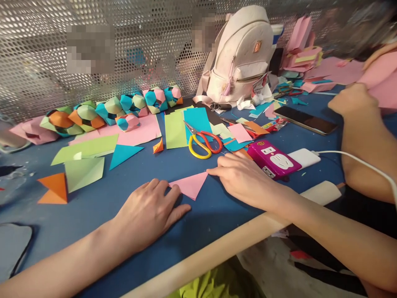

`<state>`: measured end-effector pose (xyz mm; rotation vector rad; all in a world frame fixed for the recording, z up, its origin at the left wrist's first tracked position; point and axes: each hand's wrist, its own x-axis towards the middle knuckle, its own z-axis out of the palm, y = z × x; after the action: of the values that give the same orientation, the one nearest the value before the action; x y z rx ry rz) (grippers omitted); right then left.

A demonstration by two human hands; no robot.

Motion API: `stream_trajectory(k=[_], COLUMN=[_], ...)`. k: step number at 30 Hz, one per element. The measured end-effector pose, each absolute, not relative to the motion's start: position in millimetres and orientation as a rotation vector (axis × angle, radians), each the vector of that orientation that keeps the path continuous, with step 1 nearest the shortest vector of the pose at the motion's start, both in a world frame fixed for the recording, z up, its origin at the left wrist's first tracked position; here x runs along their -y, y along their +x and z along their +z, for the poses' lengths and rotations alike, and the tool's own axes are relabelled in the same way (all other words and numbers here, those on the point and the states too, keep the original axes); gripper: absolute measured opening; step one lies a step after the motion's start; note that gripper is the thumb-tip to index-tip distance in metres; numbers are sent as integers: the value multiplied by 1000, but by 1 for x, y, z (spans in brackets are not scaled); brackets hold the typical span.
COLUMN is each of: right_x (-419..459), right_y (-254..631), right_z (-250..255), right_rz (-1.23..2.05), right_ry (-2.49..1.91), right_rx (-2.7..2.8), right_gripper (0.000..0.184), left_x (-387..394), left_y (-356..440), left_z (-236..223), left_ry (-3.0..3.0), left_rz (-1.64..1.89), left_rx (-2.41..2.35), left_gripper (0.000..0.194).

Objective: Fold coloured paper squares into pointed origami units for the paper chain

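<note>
Lying on the blue tabletop [198, 236], head view: one pink paper triangle [192, 185], between the person's two hands, long edge away from them, point towards them. Left hand [151, 211]: palm down, fingers loosely bent and unclenched over the triangle's left corner, thumb apart. Right hand [240, 178]: index fingertip at the right corner, remaining fingers curled under; whether these grip anything, I cannot tell from where I stand. Step in hand, as I judge it: holding a fold flat and true. Best practice: anchor lightly with the left, match corners before pressing, then run the crease firmly outward; thin paper would likely skew under a dragging palm. Materials: blue paper triangle [125, 155], flat, matt; light-green folded sheet [85, 174], diagonally creased; orange folded piece [57, 188], notched; small orange origami unit [158, 146], sharp-cornered; modular origami balls [112, 108], many-coloured, faceted, with dark openings, in a row; scissors [199, 134], metal blades, one yellow and one red handle loop; cream backpack [242, 49], smooth, rounded, beside a perforated metal panel [149, 25].
</note>
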<state>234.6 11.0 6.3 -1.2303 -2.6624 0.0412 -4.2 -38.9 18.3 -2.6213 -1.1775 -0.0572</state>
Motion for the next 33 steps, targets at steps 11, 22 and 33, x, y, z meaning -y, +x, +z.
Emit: stream_trajectory(k=[11, 22, 33], right_x=[-17, -18, -41], right_y=[231, 201, 177], right_z=[-5, 22, 26], right_rz=[44, 1271, 1463], right_ry=[-1049, -1157, -1047], right_rx=[2284, 1817, 1745], right_gripper=[31, 48, 4], left_x=[15, 4, 8], left_y=[1, -1, 2], left_z=[6, 13, 14], left_ry=[-2858, -2452, -2041], left_rz=[-633, -1545, -2972], left_rx=[1134, 1835, 2194], left_gripper=[17, 12, 19])
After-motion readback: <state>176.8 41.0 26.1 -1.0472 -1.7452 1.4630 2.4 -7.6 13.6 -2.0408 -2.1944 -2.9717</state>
